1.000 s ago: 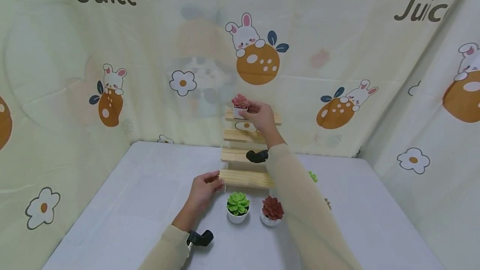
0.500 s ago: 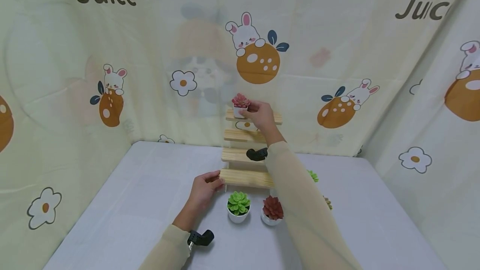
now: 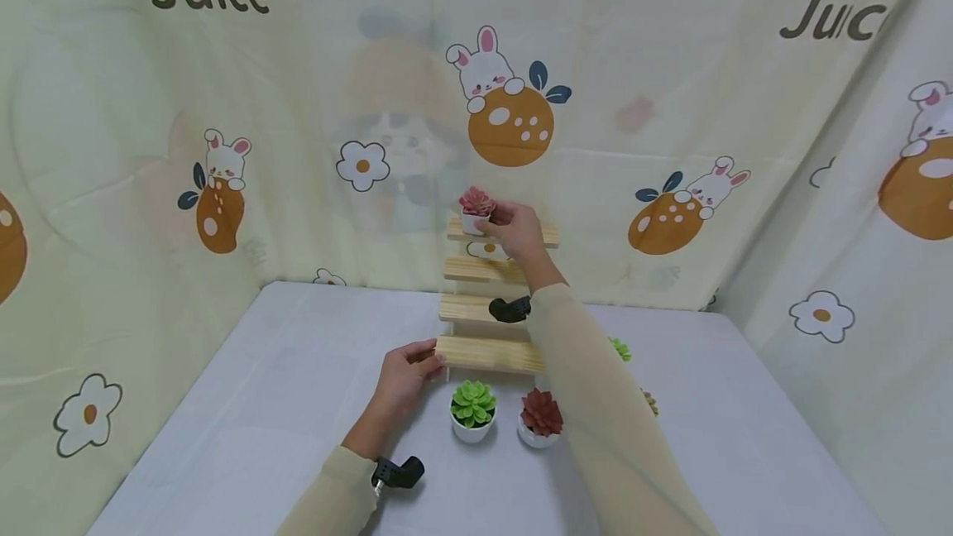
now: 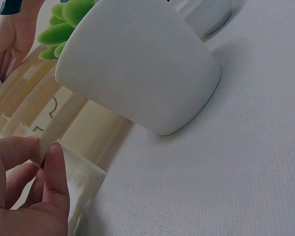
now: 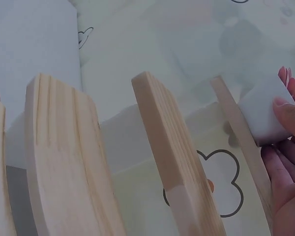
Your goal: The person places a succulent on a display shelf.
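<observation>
A small pink succulent [image 3: 476, 200] in a white pot [image 5: 265, 110] stands on the left part of the top board of a tiered wooden shelf [image 3: 487, 354]. My right hand [image 3: 517, 232] grips that pot from its right side, thumb on the front. In the right wrist view the pot's base sits against the top board. My left hand [image 3: 402, 375] pinches the left end of the lowest board; the left wrist view shows its thumb and fingers [image 4: 54, 172] on the board's end. In front of the shelf stands a green succulent [image 3: 472, 408] in a white pot.
A dark red succulent [image 3: 542, 413] in a white pot is right of the green one. Two more plants, one bright green [image 3: 621, 349] and one brownish [image 3: 651, 402], are partly hidden behind my right sleeve [image 3: 610, 404]. A printed curtain [image 3: 298, 89] hangs behind the table [image 3: 223, 412].
Both hands stay where they were, the right on the potted pink succulent and the left on the lowest board. The view shifts only slightly.
</observation>
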`<state>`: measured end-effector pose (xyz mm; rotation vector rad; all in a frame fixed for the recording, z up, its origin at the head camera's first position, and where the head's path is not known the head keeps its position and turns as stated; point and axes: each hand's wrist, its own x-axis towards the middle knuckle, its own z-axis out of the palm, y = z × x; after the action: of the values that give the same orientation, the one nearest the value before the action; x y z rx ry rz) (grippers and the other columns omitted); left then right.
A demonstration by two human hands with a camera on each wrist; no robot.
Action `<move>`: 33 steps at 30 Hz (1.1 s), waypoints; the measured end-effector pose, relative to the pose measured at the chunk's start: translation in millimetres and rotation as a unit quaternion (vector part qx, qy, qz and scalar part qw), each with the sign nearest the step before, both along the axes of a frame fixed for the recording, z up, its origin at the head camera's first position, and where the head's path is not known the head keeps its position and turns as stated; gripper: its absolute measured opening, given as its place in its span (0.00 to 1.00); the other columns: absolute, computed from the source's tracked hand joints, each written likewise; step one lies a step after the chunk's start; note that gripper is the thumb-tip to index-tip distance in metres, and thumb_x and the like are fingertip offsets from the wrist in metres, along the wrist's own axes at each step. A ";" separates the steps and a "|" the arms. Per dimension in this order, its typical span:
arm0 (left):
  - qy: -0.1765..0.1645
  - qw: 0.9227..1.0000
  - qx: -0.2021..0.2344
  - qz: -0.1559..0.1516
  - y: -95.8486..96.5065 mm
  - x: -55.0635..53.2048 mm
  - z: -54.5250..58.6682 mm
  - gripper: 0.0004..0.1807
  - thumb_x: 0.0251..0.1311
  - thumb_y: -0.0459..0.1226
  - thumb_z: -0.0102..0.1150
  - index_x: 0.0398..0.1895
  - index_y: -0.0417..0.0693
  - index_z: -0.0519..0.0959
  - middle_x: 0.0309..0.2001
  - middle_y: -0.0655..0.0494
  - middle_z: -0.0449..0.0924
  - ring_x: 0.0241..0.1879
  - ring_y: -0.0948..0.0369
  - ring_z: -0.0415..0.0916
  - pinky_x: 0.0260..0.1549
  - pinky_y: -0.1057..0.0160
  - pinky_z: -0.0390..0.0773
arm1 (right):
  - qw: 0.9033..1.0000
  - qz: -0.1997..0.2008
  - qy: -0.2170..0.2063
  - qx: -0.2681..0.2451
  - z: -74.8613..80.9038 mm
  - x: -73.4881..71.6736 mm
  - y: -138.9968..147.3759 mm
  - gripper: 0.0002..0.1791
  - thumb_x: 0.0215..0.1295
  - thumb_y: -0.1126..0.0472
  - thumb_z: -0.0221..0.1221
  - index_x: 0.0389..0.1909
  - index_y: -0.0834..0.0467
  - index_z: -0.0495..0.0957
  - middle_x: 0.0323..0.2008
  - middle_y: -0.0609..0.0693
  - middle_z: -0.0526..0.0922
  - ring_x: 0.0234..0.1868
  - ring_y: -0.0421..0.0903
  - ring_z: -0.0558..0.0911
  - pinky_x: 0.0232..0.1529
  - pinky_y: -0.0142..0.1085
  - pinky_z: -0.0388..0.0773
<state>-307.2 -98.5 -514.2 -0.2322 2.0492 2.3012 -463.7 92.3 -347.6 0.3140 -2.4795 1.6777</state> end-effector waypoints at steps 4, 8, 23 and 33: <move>-0.004 1.000 -0.003 0.001 1.1 -0.6 -0.9 0.21 0.67 0.28 0.63 0.62 0.36 0.79 0.55 0.40 0.81 0.44 0.59 0.84 0.46 0.62 0.88 | 1.000 0.005 0.008 -0.020 -1.8 2.8 3.1 0.29 0.65 0.59 0.70 0.66 0.59 0.77 0.62 0.57 0.83 0.63 0.51 0.83 0.64 0.43 0.81; -0.006 1.000 -0.005 0.001 1.5 -0.1 -1.8 0.20 0.67 0.28 0.63 0.62 0.36 0.79 0.55 0.40 0.81 0.44 0.59 0.84 0.47 0.61 0.88 | 0.999 0.008 0.012 -0.036 -4.9 5.6 7.7 0.31 0.66 0.60 0.69 0.68 0.63 0.75 0.64 0.59 0.81 0.63 0.52 0.82 0.65 0.43 0.80; -0.004 1.000 -0.003 0.010 2.4 0.4 -1.2 0.20 0.66 0.27 0.63 0.61 0.35 0.79 0.55 0.39 0.81 0.43 0.59 0.84 0.45 0.62 0.89 | 0.996 0.014 0.034 -0.081 -14.5 49.4 22.6 0.34 0.66 0.58 0.69 0.69 0.67 0.71 0.64 0.61 0.80 0.65 0.55 0.81 0.66 0.45 0.79; -0.006 1.000 -0.006 0.016 3.8 0.7 -1.0 0.20 0.66 0.27 0.63 0.61 0.36 0.79 0.54 0.39 0.81 0.43 0.59 0.84 0.44 0.64 0.89 | 0.994 0.030 0.032 -0.101 -34.0 88.3 54.9 0.33 0.65 0.53 0.70 0.67 0.62 0.75 0.64 0.61 0.80 0.64 0.51 0.82 0.56 0.30 0.84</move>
<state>-306.5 -94.7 -515.2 -0.2823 2.0686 2.3012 -375.4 147.1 -381.7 0.4168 -2.2513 1.8922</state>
